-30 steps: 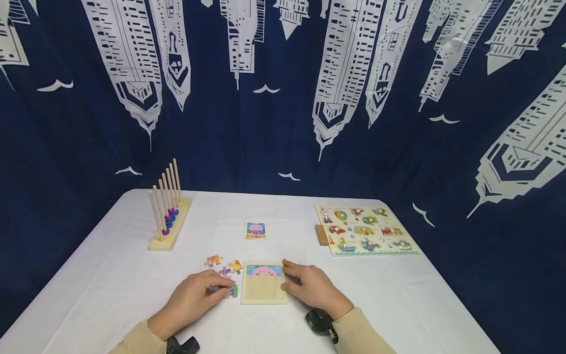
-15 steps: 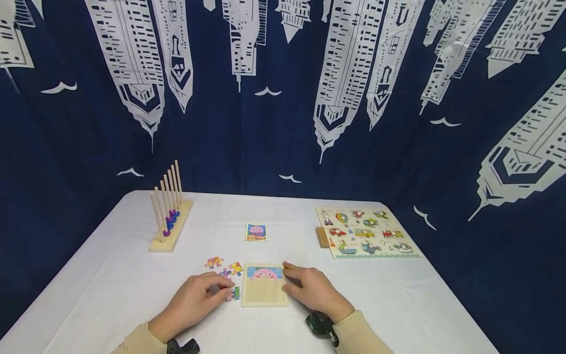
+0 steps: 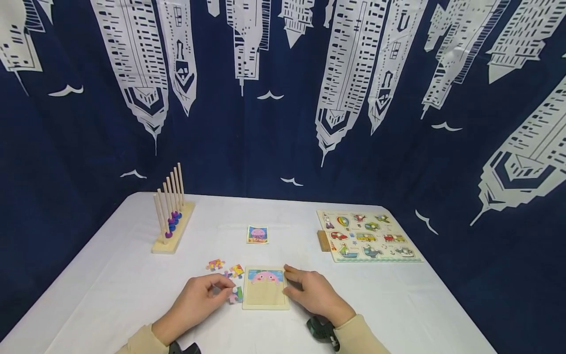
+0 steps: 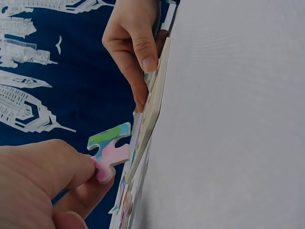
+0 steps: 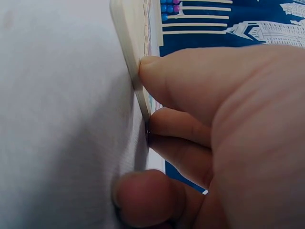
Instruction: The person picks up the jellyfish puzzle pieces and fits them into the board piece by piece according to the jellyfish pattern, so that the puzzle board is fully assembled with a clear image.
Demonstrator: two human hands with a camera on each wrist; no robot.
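Observation:
In the head view my left hand [image 3: 199,297] pinches a jigsaw piece [image 3: 237,295] in green, blue and pink. The left wrist view shows this piece [image 4: 112,150] held up off the table by the fingertips, tilted, its tabs free. Just right of it lies a square wooden puzzle tray [image 3: 266,300], a pink cartoon face and blue background filling its top strip, bare wood below. My right hand [image 3: 316,295] rests along the tray's right side; in the right wrist view its thumb and fingers touch the tray's edge [image 5: 126,45].
Several loose jigsaw pieces [image 3: 215,265] lie left of the tray. Behind it sits a small picture card [image 3: 257,235]. A wooden peg stand [image 3: 181,231] with purple and blue beads stands at the back left, a vehicle puzzle board [image 3: 369,236] at the back right, propped on a wooden block [image 3: 324,241].
The jigsaw piece in my left hand has turned and come slightly nearer the tray. My right hand keeps its place at the tray's side. The head view has shifted slightly.

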